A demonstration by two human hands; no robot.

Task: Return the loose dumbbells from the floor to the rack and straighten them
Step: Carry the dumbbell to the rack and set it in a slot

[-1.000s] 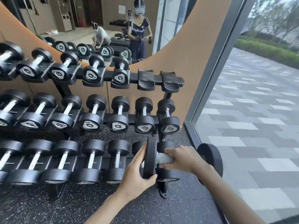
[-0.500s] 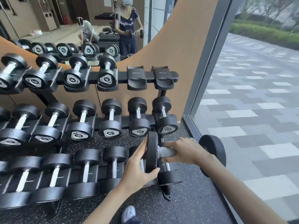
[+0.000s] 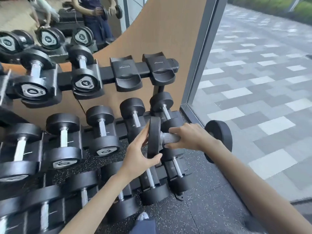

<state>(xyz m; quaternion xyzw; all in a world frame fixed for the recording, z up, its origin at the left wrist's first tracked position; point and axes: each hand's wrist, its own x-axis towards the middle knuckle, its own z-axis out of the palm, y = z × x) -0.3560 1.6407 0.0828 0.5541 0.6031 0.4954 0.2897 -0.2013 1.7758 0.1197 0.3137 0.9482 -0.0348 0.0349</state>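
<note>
A black dumbbell (image 3: 154,135) with a knurled metal handle hangs sideways in the air in front of the rack's right end, level with the middle tier. My right hand (image 3: 187,136) grips its handle. My left hand (image 3: 138,152) cups the left head, fingers on its outer face and thumb under its rim. The dumbbell's right head (image 3: 218,137) sticks out toward the window. The three-tier black rack (image 3: 104,75) holds several dumbbells. Two saddles at the top tier's right end (image 3: 126,73) (image 3: 161,68) are vacant.
A glass wall with a grey frame (image 3: 200,53) stands close on the right. A curved mirror (image 3: 67,16) behind the rack reflects two people. The floor is speckled black rubber (image 3: 202,200). My shoe (image 3: 142,216) shows near the bottom.
The dumbbell in my hands has risen from the bottom tier's level to the middle tier's. The view has closed in on the rack's right end. Both hands keep their hold.
</note>
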